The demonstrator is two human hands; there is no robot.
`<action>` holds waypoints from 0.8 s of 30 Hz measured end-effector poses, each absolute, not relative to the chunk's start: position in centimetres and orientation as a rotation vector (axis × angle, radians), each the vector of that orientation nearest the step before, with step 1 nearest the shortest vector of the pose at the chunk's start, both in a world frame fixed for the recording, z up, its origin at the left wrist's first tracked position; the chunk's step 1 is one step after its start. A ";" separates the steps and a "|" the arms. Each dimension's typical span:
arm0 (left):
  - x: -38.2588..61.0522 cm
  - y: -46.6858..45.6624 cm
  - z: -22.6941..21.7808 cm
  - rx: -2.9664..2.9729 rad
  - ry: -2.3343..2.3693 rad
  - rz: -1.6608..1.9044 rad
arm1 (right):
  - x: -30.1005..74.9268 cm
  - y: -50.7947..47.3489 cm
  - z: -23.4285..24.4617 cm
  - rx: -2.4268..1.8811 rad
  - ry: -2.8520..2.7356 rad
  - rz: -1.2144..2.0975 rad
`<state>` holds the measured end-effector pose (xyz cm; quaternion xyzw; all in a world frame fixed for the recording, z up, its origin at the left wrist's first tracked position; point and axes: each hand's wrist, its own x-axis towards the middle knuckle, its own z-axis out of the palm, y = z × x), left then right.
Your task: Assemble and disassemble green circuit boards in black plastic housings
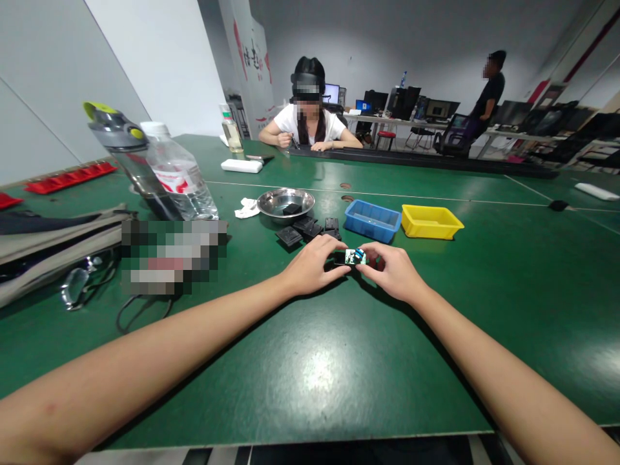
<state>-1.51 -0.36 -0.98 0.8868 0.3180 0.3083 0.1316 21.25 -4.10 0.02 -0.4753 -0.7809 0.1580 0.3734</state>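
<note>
Both my hands meet over the green table [310, 361] on a small black case with a circuit board [349, 257] showing in it. My left hand [310, 266] pinches its left end with curled fingers. My right hand [393, 271] grips the right end, fingers closed round it. Just beyond my hands lie several black plastic parts [305, 230]. A metal bowl [285, 201] behind them holds one more black part.
A blue bin [372, 220] and a yellow bin [431, 221] stand right of the bowl. Two bottles [159, 171], a grey bag [48, 248] and glasses [77, 284] lie at left. A seated person [308, 116] works across the table; another stands far right.
</note>
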 end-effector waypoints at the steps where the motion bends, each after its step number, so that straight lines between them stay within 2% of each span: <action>1: -1.5 -0.3 -1.0 2.571 0.946 0.884 | 21.3 -4.0 -0.1 -1.231 -1.974 0.420; 15: -1.3 -0.3 -1.2 2.564 0.979 0.814 | 22.4 -3.0 -1.3 -1.224 -1.801 0.871; 24: -1.4 -0.2 -1.2 2.556 0.968 0.808 | 22.4 -3.3 -0.4 -1.275 -1.972 0.764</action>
